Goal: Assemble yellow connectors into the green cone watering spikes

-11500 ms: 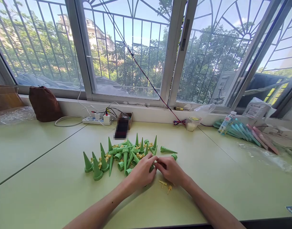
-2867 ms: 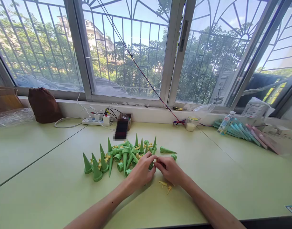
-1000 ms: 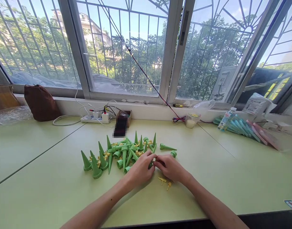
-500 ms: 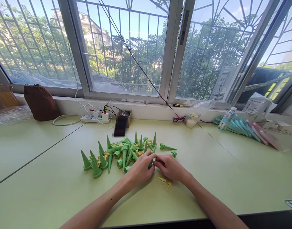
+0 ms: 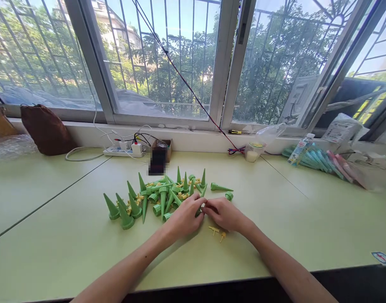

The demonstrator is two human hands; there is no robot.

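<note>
My left hand (image 5: 184, 218) and my right hand (image 5: 225, 214) meet fingertip to fingertip at the near right edge of a heap of green cone-shaped spikes (image 5: 163, 197) on the pale green table (image 5: 70, 235). Both hands are closed around one green spike (image 5: 199, 210), mostly hidden between the fingers. Small yellow fittings (image 5: 214, 230) lie on the table just in front of my right hand. Several spikes stand upright at the heap's left (image 5: 119, 208). One spike (image 5: 220, 187) and a green cap (image 5: 229, 195) lie apart at the right.
Along the window sill stand a brown pouch (image 5: 44, 128), a white power strip with cables (image 5: 123, 150), a small dark box (image 5: 158, 159), a small jar (image 5: 252, 152), a bottle (image 5: 299, 150) and teal and pink packets (image 5: 325, 162). A red-black wire (image 5: 193, 92) runs diagonally across the window.
The view has tilted up a little, so everything sits slightly lower-left in the picture. My hands stay together on the same green spike, with only small finger movement.
</note>
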